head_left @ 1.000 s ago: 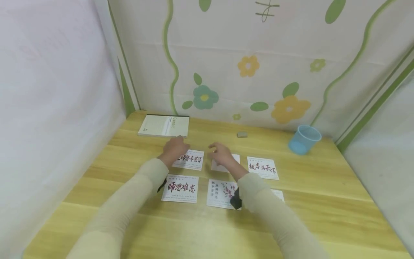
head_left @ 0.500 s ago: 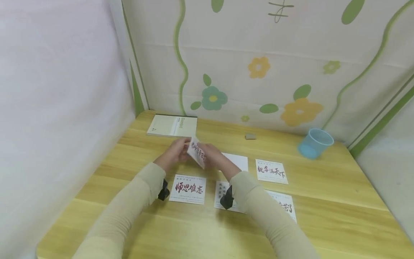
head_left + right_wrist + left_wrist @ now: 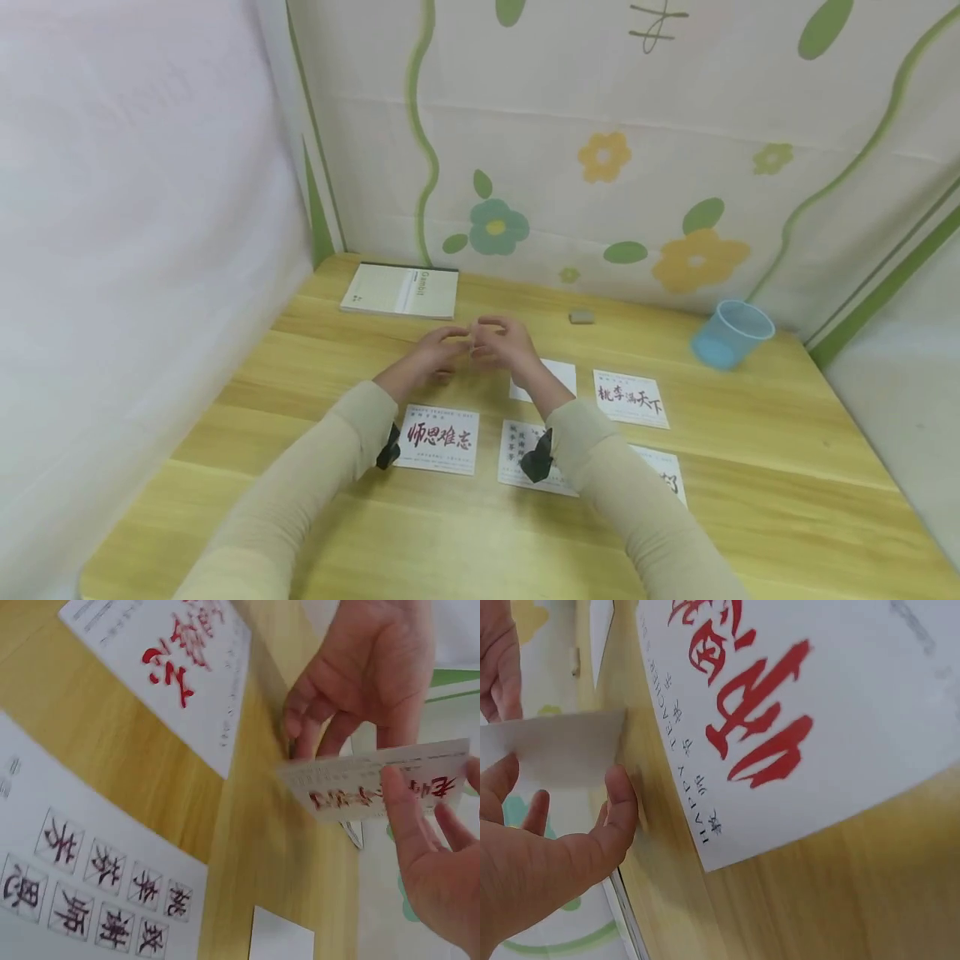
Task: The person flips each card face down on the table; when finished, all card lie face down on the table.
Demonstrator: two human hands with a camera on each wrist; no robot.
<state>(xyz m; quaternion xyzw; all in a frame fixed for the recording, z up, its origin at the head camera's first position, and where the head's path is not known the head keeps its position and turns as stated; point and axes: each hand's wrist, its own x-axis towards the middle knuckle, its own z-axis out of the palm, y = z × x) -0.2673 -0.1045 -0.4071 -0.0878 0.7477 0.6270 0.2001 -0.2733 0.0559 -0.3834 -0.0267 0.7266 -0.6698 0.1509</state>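
Observation:
Between my two hands, a small card stands on edge above the table; the head view shows it nearly edge-on. Red brush characters mark one face of this card (image 3: 349, 787), while its plain white back (image 3: 570, 754) faces the left wrist camera. My right hand (image 3: 510, 346) pinches it, thumb on the printed face. On the other side, my left hand (image 3: 431, 354) has a fingertip at the white back, its remaining fingers loose below. A card with red characters (image 3: 438, 437) lies near my left wrist, and one with boxed characters (image 3: 517, 450) lies under my right wrist.
A blank white card (image 3: 558, 375), a red-lettered card (image 3: 632, 397) and a card partly hidden by the sleeve (image 3: 667, 467) lie to the right. Behind are a notepad (image 3: 401, 290), a small grey block (image 3: 581, 317) and a blue cup (image 3: 731, 333) near the curtain.
My hands came together and lifted the card from the left of the back row. Its printed face, visible half a second ago, has turned edge-on to the head view.

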